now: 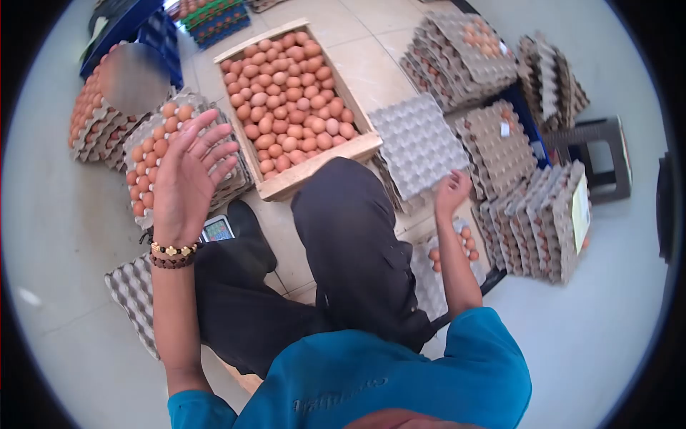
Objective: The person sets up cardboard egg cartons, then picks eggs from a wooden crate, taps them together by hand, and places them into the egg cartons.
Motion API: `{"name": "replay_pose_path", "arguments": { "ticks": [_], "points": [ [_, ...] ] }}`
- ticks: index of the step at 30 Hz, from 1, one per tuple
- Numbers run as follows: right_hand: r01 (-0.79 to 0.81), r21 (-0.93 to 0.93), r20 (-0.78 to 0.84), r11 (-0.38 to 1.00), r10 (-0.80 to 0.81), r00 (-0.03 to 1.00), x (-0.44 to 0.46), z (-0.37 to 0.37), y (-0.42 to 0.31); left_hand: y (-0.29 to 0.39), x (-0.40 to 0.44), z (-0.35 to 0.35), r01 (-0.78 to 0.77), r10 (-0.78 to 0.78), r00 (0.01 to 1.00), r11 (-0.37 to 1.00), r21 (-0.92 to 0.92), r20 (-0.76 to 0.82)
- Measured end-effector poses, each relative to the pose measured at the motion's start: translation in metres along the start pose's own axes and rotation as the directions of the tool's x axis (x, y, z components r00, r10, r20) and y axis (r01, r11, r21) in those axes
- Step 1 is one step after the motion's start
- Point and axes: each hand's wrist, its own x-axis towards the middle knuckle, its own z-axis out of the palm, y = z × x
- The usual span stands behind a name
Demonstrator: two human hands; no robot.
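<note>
My left hand (191, 175) is raised with fingers spread, above the edge of a stack of grey egg trays (232, 171) whose top holds brown eggs (146, 161). It appears to hold nothing. My right hand (452, 191) is at the right corner of a grey egg tray (411, 146) with bare cups, atop a stack. Its fingers are curled, and whether they grip anything is hidden. Between the two stacks stands a wooden crate (321, 169), filled with loose brown eggs (293, 93).
Several egg tray stacks (532, 229) stand at right, beside a dark stool (607, 157). Below my right forearm sits a tray (429, 286) with a few eggs. A device with a keypad (216, 229) lies by my boot (250, 232). Another person (136, 79) is at upper left.
</note>
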Motion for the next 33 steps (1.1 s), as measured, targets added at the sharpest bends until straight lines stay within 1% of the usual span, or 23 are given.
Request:
{"name": "replay_pose_path", "arguments": {
  "ticks": [2,3,5,7,9,10,12,13,15,16,18,19,20,22,23,25,27,31,33],
  "points": [
    [0.036,0.19,0.144,0.981,-0.064,0.988,0.006,0.07,-0.063,0.004,-0.002,0.001,-0.019,0.019,0.999,1.0,0.003,-0.046],
    [0.079,0.233,0.219,0.969,-0.131,0.967,0.009,0.106,-0.083,0.006,-0.004,-0.002,-0.025,0.024,0.998,1.0,-0.003,-0.062],
    [0.023,0.298,0.412,0.954,-0.15,0.899,0.015,0.171,-0.134,0.009,-0.006,-0.007,-0.033,0.032,0.995,0.999,-0.014,-0.09],
    [0.193,0.217,0.518,0.957,-0.28,0.808,0.026,0.238,-0.16,0.015,-0.011,-0.005,-0.052,0.046,0.991,0.998,-0.043,-0.124],
    [0.204,0.139,0.65,0.969,-0.245,0.719,0.038,0.297,-0.18,0.018,-0.015,-0.009,-0.069,0.059,0.988,0.996,-0.064,-0.145],
    [0.329,0.05,0.659,0.943,-0.279,0.698,0.044,0.318,-0.188,0.019,-0.016,-0.011,-0.084,0.071,0.984,0.993,-0.079,-0.165],
    [0.557,-0.12,0.683,0.822,-0.339,0.647,0.054,0.36,-0.203,0.022,-0.016,-0.015,-0.087,0.071,0.98,0.993,-0.08,-0.185],
    [0.68,-0.141,0.707,0.719,-0.407,0.578,0.063,0.382,-0.203,0.023,-0.017,-0.019,-0.087,0.07,0.978,0.993,-0.078,-0.196],
    [0.874,-0.16,0.757,0.458,-0.511,0.407,0.086,0.419,-0.197,0.025,-0.018,-0.025,-0.086,0.069,0.972,0.994,-0.069,-0.224],
    [0.914,-0.172,0.767,0.368,-0.532,0.359,0.092,0.432,-0.195,0.026,-0.019,-0.026,-0.08,0.065,0.967,0.996,-0.049,-0.246],
    [0.936,-0.191,0.84,0.296,-0.444,0.312,0.101,0.446,-0.199,0.027,-0.019,-0.024,-0.054,0.05,0.948,0.999,-0.003,-0.314],
    [0.946,-0.198,0.871,0.259,-0.395,0.291,0.103,0.449,-0.201,0.028,-0.02,-0.026,-0.048,0.047,0.949,0.999,0.002,-0.311],
    [0.957,-0.181,0.857,0.226,-0.442,0.266,0.102,0.452,-0.199,0.028,-0.02,-0.028,-0.043,0.043,0.951,0.999,0.007,-0.306],
    [0.968,-0.107,0.902,0.226,-0.387,0.19,0.101,0.444,-0.216,0.03,-0.019,-0.026,-0.025,0.028,0.947,1.0,0.015,-0.319],
    [0.97,-0.075,0.921,0.229,-0.356,0.155,0.101,0.439,-0.221,0.031,-0.019,-0.027,-0.003,-0.003,0.95,1.0,-0.02,-0.312],
    [0.949,-0.032,0.927,0.314,-0.347,0.146,0.104,0.443,-0.214,0.033,-0.02,-0.029,0.041,-0.064,0.955,0.995,-0.086,-0.289],
    [0.919,0.011,0.927,0.394,-0.349,0.138,0.108,0.445,-0.215,0.033,-0.019,-0.026,0.043,-0.067,0.959,0.995,-0.09,-0.274],
    [0.894,-0.017,0.932,0.447,-0.318,0.176,0.11,0.452,-0.221,0.033,-0.017,-0.022,0.045,-0.06,0.963,0.997,-0.064,-0.264],
    [0.884,-0.009,0.93,0.467,-0.321,0.179,0.111,0.456,-0.219,0.031,-0.014,-0.018,0.025,-0.024,0.957,1.0,0.001,-0.289]
  ]
}}
